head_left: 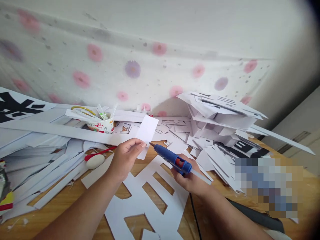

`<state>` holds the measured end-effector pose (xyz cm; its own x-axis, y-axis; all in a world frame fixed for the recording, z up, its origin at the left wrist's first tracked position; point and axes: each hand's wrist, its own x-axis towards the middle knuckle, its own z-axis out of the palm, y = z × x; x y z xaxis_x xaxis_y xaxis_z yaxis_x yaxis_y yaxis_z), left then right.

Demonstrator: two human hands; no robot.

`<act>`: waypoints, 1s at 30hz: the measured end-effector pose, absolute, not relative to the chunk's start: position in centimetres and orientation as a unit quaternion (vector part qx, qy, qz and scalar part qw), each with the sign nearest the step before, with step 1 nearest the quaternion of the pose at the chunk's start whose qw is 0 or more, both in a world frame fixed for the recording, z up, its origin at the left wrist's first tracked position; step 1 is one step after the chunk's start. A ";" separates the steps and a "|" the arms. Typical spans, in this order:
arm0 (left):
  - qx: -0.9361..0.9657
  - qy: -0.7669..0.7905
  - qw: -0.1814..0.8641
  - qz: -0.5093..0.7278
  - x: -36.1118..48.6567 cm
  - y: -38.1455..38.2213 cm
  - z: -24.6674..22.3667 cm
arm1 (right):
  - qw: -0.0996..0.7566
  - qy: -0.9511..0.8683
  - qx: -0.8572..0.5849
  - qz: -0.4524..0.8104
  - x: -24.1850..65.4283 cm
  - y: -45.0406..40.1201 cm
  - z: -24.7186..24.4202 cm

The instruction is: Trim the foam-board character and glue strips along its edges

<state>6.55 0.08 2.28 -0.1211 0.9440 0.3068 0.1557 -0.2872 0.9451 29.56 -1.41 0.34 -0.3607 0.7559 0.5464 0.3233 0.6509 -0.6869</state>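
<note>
With your left hand (126,157) pinching the card (148,128) and right hand (191,182) gripping the glue gun (168,156), a slip could burn fingertips (143,144) near the nozzle (152,144).

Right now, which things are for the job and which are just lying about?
In the job:
blue glue gun, in right hand
white card, in left hand
perhaps the cut-out white board

Seemingly just lying about:
red spoon
egg-shaped white thing
printed cup

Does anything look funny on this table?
Yes: a white egg-shaped thing and a red spoon-like thing lie near the left hand, among cut white strips. They look odd because neither matches the flat strips.
</note>
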 end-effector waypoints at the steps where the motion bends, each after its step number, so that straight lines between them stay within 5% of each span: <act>1: 0.556 0.489 0.345 0.577 6.7 -0.1 2.3 | 0.448 -0.804 -0.332 0.207 29.7 -1.5 0.5; 19: 0.532 0.465 0.409 0.577 7.1 -0.6 1.9 | 0.430 -0.840 -0.314 0.107 29.8 -1.8 0.9; 30: 0.572 0.516 0.295 0.564 7.2 -0.6 1.9 | 0.441 -0.834 -0.309 0.123 29.6 -1.8 0.5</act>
